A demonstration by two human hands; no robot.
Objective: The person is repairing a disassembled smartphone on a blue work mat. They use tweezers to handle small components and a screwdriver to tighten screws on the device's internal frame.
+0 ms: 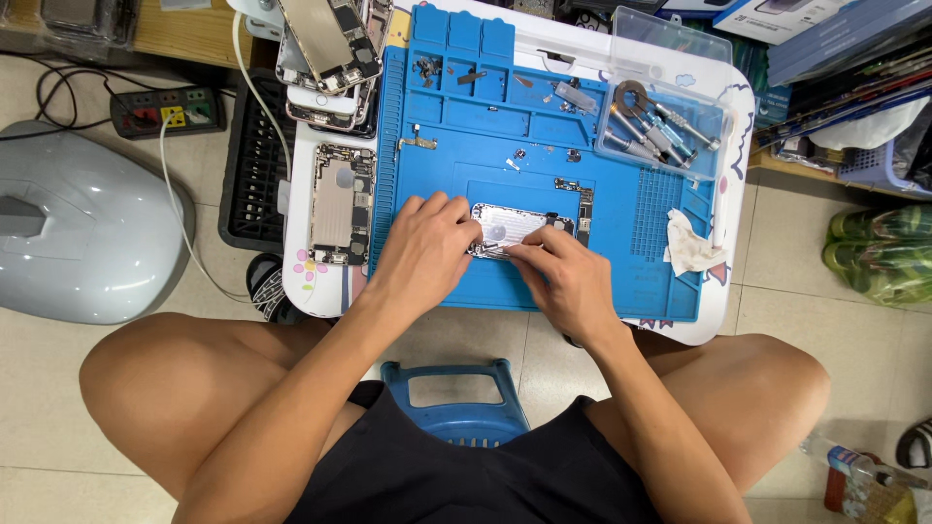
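An opened silver phone housing [513, 224] lies on a blue work mat [544, 126]. My left hand [424, 254] rests on the housing's left end and pins it down with its fingers. My right hand [566, 277] pinches a small metal part at the housing's lower edge, fingertips almost touching those of the left hand. What exactly sits between the fingers is too small to tell. A narrow dark strip part [584, 210] lies just right of the housing.
Another stripped phone body [341, 204] lies on the white tray's left edge, with several more [328, 49] stacked above. A clear box of tools [660, 121], a crumpled wipe [691, 245], loose screws [427, 68], a power strip [167, 110], a grey casing [78, 228], a blue stool [454, 398].
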